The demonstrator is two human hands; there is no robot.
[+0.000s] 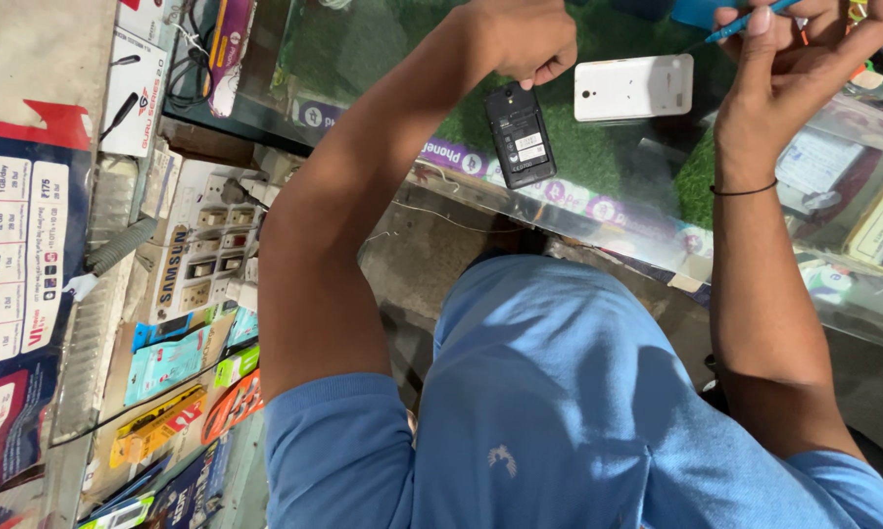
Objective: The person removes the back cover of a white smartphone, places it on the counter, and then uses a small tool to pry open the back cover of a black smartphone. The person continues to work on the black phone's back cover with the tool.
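Your reference point is the black phone (pixel 520 135), which lies on the glass counter (pixel 637 211) with its back cover off and its inner face and white label exposed.

Progress, as judged from the layout: the white back cover (pixel 634 88) is already removed and rests on the glass just to the right of the phone, slightly farther from you and not touching it. The phone body itself appears otherwise intact; no loose screws or parts can be made out beside it, so the deeper opening work seems not yet done.

Your left hand (pixel 522 37) sits at the far end of the phone, fingers curled in, with the fingertips pinching or pressing that top edge. The grip is on the phone; whether it lifts or only steadies it cannot be told.

Your right hand (pixel 794 54) is well to the right of the phone, beyond the white cover, raised above the glass. It is closed around a thin blue tool (pixel 745 22), whose tip points back toward the phone but stays clear of it. A black band circles that wrist.

To the left of the phone, below counter level, stands a rack of packaged accessories (pixel 182 382).
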